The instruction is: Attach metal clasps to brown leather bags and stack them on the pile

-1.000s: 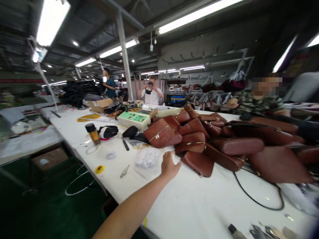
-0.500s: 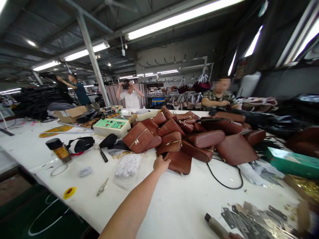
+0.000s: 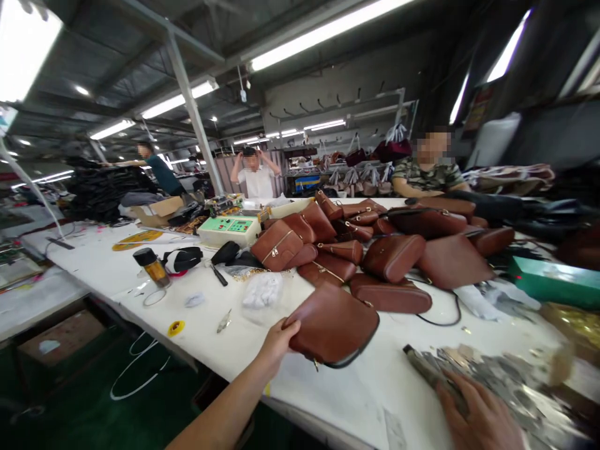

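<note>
My left hand (image 3: 276, 344) is closed on the left corner of a brown leather bag (image 3: 332, 322). The bag is tilted just above the white table, in front of the pile, with a small zip pull hanging below it. At the lower right, my right hand (image 3: 482, 406) is wrapped round a greyish tool with a dark end (image 3: 415, 362); its exact kind cannot be made out. The tool is beside a heap of flat metal plates (image 3: 510, 375). Behind the held bag lie several more brown bags (image 3: 394, 256), some with gold zips.
A green-faced machine (image 3: 229, 228) stands behind the pile's left end. The white table (image 3: 356, 400) carries a dark-lidded jar (image 3: 150, 265), a clear plastic bag (image 3: 262, 290), yellow tape (image 3: 176, 328) and a green box (image 3: 555, 281). A person in camouflage (image 3: 429, 165) sits across the table.
My left hand has drawn the brown bag out of the pile, nearer and tilted. More of my right hand and its tool has come into view. The camera has turned slightly.
</note>
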`<state>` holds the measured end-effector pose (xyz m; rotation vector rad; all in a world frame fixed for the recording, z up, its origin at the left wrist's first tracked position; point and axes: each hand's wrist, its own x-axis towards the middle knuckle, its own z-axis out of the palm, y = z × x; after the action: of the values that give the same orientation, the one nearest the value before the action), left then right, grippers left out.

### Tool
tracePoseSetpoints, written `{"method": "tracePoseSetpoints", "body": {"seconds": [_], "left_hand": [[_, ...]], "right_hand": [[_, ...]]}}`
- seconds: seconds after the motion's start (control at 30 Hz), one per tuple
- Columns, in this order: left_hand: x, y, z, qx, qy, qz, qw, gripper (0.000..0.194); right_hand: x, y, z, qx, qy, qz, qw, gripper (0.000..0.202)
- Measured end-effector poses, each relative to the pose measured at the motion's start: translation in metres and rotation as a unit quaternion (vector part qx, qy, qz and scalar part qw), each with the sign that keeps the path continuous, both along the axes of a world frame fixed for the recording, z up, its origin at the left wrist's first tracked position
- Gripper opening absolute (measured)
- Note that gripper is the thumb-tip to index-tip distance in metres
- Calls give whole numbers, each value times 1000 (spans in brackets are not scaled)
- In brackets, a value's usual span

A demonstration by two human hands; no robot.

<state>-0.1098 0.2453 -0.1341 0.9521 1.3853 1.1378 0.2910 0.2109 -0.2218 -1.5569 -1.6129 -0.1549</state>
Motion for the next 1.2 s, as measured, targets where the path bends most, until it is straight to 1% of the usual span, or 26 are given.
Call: {"method": "tracePoseSetpoints", "body": {"seconds": [0.07, 0.13, 0.2, 0.27, 0.33, 0.37, 0.43, 0.47, 0.5, 0.53, 0.57, 0.63, 0.7, 0.77, 0.8, 0.83, 0.87, 0.9, 0.97, 1.0, 1.03, 1.07, 1.1, 1.17, 1.2], "left_hand": [[-2, -20, 7, 0, -44, -3, 999, 60], [0, -37, 14, -6, -78, -20, 997, 63], [3, -54, 20, -25, -98, -55, 993, 61], [9, -71, 24, -57, -104, -101, 988, 54], [16, -86, 24, -100, -98, -150, 979, 49], [21, -92, 22, -122, -92, -172, 973, 50], [31, -100, 16, -155, -74, -202, 964, 55], [37, -103, 12, -163, -64, -206, 963, 58], [42, -104, 8, -163, -54, -202, 964, 60], [47, -105, 5, -156, -44, -191, 968, 62], [51, -106, 2, -142, -34, -174, 974, 62], [56, -105, -1, -91, -11, -128, 988, 60], [57, -103, 1, -18, 18, -71, 997, 59], [54, -101, 9, 60, 43, -13, 997, 62], [53, -100, 15, 107, 68, 10, 992, 62], [52, -99, 23, 161, 107, 26, 981, 60], [53, -98, 32, 224, 161, 36, 961, 55], [55, -97, 41, 289, 228, 38, 929, 50], [64, -95, 60, 394, 367, 14, 843, 45], [69, -93, 67, 423, 418, -8, 804, 46], [75, -91, 73, 437, 459, -34, 773, 48], [82, -90, 77, 438, 489, -61, 752, 48], [87, -88, 78, 430, 511, -86, 739, 48], [96, -88, 74, 404, 537, -118, 731, 47], [99, -90, 70, 394, 544, -127, 730, 46]], "right_hand": [[-13, -11, 16, -4, -31, -7, 999, 51], [-28, -23, 32, 13, -15, 13, 1000, 54], [-43, -35, 52, 21, 44, 64, 997, 59], [-56, -45, 77, 2, 123, 126, 984, 68], [-64, -52, 104, -43, 209, 189, 958, 79], [-66, -54, 116, -78, 254, 222, 938, 82], [-68, -56, 134, -160, 345, 271, 884, 77], [-67, -56, 139, -194, 387, 286, 855, 71], [-66, -57, 141, -218, 422, 290, 831, 66], [-65, -57, 141, -230, 448, 286, 815, 62], [-64, -58, 138, -230, 464, 275, 810, 60], [-62, -59, 130, -222, 467, 251, 818, 58], [-60, -60, 122, -215, 458, 229, 831, 57], [-58, -61, 116, -213, 451, 206, 842, 56], [-57, -61, 115, -214, 450, 192, 846, 56], [-57, -61, 114, -216, 450, 179, 848, 57], [-56, -60, 113, -219, 452, 169, 848, 57], [-56, -58, 112, -224, 453, 160, 848, 58], [-56, -56, 111, -242, 454, 149, 845, 59], [-56, -56, 110, -253, 451, 147, 843, 59], [-57, -56, 110, -264, 446, 144, 843, 59], [-59, -58, 109, -273, 437, 142, 845, 59], [-60, -61, 108, -280, 428, 141, 848, 58], [-64, -73, 105, -284, 427, 144, 847, 55], [-66, -81, 103, -285, 440, 150, 838, 55]]}}
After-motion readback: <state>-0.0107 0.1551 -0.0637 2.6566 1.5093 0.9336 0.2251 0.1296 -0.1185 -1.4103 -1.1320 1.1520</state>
